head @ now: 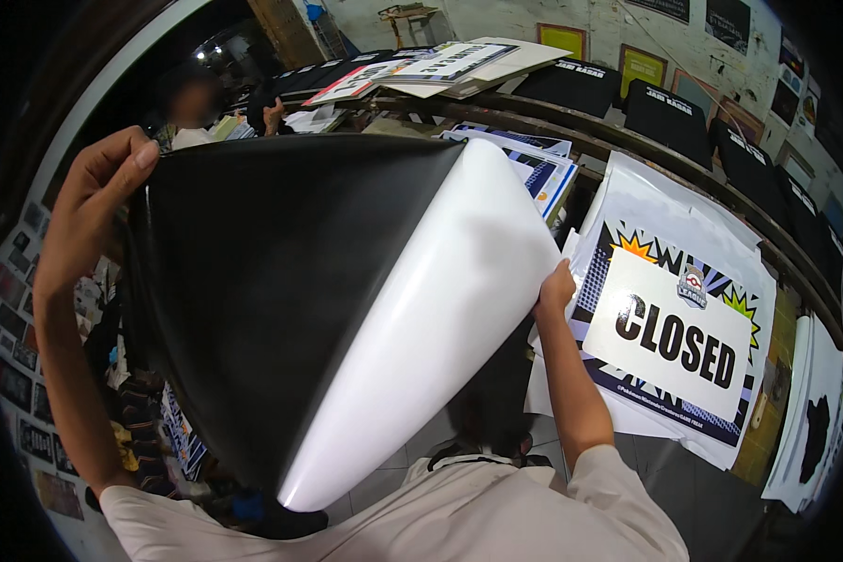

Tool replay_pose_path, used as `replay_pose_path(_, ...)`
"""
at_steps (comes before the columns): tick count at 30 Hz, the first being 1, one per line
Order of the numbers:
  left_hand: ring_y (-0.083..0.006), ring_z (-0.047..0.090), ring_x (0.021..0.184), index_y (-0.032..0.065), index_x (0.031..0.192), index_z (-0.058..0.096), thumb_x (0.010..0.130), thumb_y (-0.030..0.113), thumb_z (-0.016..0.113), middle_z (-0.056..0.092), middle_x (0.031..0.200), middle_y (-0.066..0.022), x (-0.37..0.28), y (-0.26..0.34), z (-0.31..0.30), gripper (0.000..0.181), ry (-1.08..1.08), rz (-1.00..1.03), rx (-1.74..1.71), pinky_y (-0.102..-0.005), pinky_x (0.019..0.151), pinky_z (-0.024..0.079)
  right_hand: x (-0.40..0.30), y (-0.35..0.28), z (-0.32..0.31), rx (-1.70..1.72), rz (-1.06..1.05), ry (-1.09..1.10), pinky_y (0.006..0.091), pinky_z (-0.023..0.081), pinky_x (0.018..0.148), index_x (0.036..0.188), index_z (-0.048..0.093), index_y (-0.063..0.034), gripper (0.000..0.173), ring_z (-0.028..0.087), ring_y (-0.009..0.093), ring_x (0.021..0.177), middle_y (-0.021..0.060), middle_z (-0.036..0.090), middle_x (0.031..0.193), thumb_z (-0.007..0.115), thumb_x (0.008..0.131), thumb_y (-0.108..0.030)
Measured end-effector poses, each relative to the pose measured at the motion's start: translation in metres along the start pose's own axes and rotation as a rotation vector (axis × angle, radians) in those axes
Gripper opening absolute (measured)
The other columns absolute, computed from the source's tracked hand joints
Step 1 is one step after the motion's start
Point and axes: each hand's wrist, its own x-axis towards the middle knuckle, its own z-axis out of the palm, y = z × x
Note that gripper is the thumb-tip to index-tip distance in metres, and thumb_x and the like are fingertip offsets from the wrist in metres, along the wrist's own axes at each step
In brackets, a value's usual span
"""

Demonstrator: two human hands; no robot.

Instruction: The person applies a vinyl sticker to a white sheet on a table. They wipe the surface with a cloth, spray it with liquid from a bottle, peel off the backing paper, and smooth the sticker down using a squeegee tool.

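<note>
A large flexible sheet, likely printing vinyl, black on one face [274, 267] and glossy white on the other [428, 302], is held up in front of my body. My left hand [105, 190], raised at the upper left, pinches a corner of the black part between thumb and fingers. At the other side my right hand [556, 286] grips the edge of the white part, which curls diagonally across the black. Just beyond my right hand lies a printed poster sheet [674, 414] with a white sign panel [664, 330] on it, bearing large black lettering.
Behind the sheet, a stack of printed boards [456, 63] rests on a long rack [604, 123] beside folded black shirts [569, 84]. More prints [555, 175] lie below it. White sheets [801, 414] stand at far right. Another person [195, 105] is at the upper left.
</note>
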Motion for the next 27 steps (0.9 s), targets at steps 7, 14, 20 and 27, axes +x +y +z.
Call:
replay_pose_path(7,-0.002,0.033,0.069,0.0123,0.079,0.046,0.107,0.04,0.057,0.035,0.074,0.009,-0.032,-0.001,-0.035,0.041,-0.056,-0.147,0.109,-0.0233,0.062,0.031,-0.112,0.074,-0.074,-0.03,0.14,-0.281,0.0317,0.051,0.067,0.112,0.065,0.0058,0.049,0.067,0.019,0.078,0.0115,0.07,0.097,0.042,0.112,-0.037)
replay_pose_path(14,-0.0051,0.037,0.071,0.0067,0.079,0.05,0.102,0.031,0.065,0.04,0.074,0.0074,-0.134,0.025,-0.034,0.037,-0.245,-0.239,0.162,-0.0244,0.064,0.032,-0.185,0.036,-0.187,-1.166,0.169,-1.172,0.0349,0.054,0.063,0.09,0.075,-0.0003,0.05,0.069,0.017,0.068,0.0102,0.072,0.074,0.063,0.101,-0.048)
replay_pose_path(20,-0.022,0.064,0.056,0.0052,0.078,0.063,0.091,0.03,0.076,0.063,0.067,-0.0059,-0.218,0.059,0.009,0.031,-0.372,0.145,0.19,-0.0346,0.053,0.045,-0.219,-0.126,-0.164,-1.073,-0.82,-0.851,0.0456,0.052,0.087,0.118,0.067,-0.0049,0.026,0.068,0.036,0.101,0.0177,0.069,0.099,0.066,0.099,-0.023)
replay_pose_path(27,-0.0235,0.062,0.054,0.0101,0.075,0.064,0.085,0.04,0.077,0.062,0.065,-0.0017,-0.366,0.079,0.01,0.034,-0.473,0.312,0.167,-0.0368,0.048,0.043,-0.441,-0.194,-0.057,-0.23,-0.723,-2.177,0.0427,0.039,0.111,0.134,0.059,0.0031,0.045,0.056,0.034,0.129,0.0218,0.06,0.133,0.051,0.103,-0.027)
